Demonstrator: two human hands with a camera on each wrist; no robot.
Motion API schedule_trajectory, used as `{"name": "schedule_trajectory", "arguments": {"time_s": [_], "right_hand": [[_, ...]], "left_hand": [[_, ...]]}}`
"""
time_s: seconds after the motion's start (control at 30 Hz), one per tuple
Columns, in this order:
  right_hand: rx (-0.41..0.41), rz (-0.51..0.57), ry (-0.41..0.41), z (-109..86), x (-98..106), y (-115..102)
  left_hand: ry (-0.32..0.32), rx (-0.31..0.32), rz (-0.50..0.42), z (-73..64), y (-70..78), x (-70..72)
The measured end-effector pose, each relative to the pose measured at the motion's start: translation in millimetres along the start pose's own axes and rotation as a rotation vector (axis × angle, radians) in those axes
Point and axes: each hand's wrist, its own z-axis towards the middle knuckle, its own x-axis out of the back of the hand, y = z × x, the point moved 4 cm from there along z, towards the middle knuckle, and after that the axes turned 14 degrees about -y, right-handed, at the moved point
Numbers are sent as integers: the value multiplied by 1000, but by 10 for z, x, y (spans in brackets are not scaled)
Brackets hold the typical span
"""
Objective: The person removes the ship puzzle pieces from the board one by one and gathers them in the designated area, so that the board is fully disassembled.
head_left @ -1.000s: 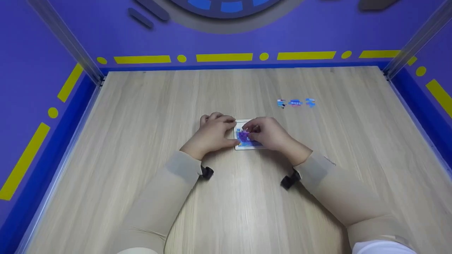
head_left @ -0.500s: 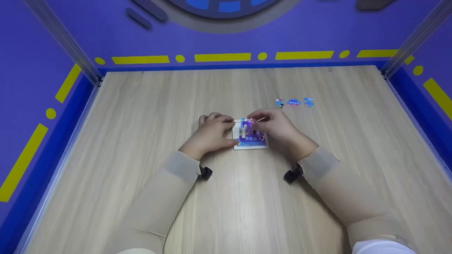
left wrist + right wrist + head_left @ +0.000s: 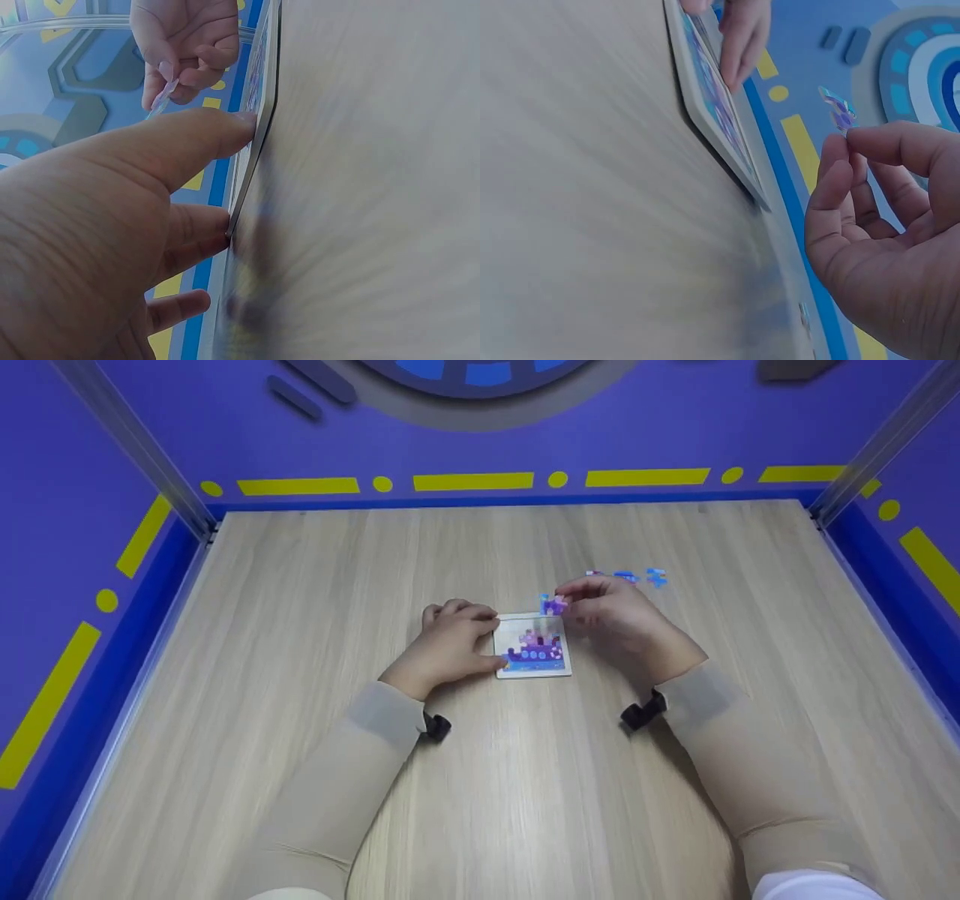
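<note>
One puzzle piece [image 3: 553,605] pinched in right hand [image 3: 626,619], raised near the part-filled puzzle tray [image 3: 511,631]. Left hand [image 3: 448,649] touches tray's left side, fingers relaxed. Three loose pieces [image 3: 657,577] on table [image 3: 337,585], beyond right hand.

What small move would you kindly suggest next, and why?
Perhaps lay the puzzle piece beside the loose pieces: the right hand pinches it clear of the tray, near them, while the left hand touches the tray's edge.
</note>
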Motion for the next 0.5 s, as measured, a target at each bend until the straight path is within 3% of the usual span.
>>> {"name": "schedule_trajectory", "arguments": {"time_s": [0.27,0.5], "right_hand": [[-8,127,-6,-71,347,8],[-75,35,29,-140,597,28]], "left_hand": [[0,-3,-3,-9,3,1],[0,-2,-3,-5,4,4]]}}
